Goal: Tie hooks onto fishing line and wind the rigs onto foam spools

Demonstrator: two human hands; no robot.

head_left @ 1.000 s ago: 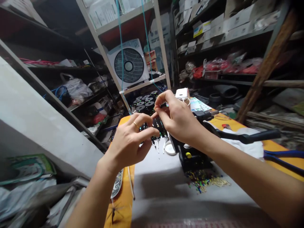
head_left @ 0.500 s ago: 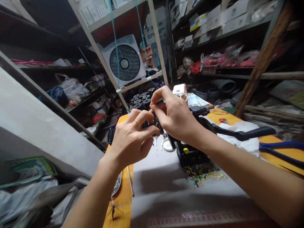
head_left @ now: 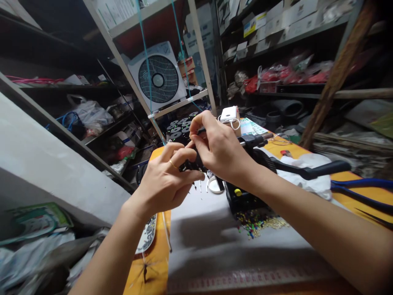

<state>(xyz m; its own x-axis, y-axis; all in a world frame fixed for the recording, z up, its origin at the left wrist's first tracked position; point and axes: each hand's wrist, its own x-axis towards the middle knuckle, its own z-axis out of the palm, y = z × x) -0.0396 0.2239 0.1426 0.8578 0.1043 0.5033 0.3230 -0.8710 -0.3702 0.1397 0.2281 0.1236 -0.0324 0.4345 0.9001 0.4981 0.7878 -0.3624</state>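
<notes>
My left hand, with a ring on one finger, is curled with thumb and fingertips around something small and dark that I cannot make out. Close beside it my right hand pinches with thumb and forefinger; what lies in the pinch is hidden. Both hands hover above the far part of the white sheet. Partly behind my right hand and forearm stands a black device with a yellow knob and a black lever handle. Small coloured and gold beads lie loose before it. A round white dish sits under the hands.
At left a white plate holds small dark pieces, near a thin white stick and a feathery dark item. Blue-handled pliers and white cloth lie right. A ruler runs along the front; a box fan stands behind.
The camera view has shifted slightly. My left fingers have moved a little around the small dark thing, and small dark bits now show below them. My right hand keeps its pinch.
</notes>
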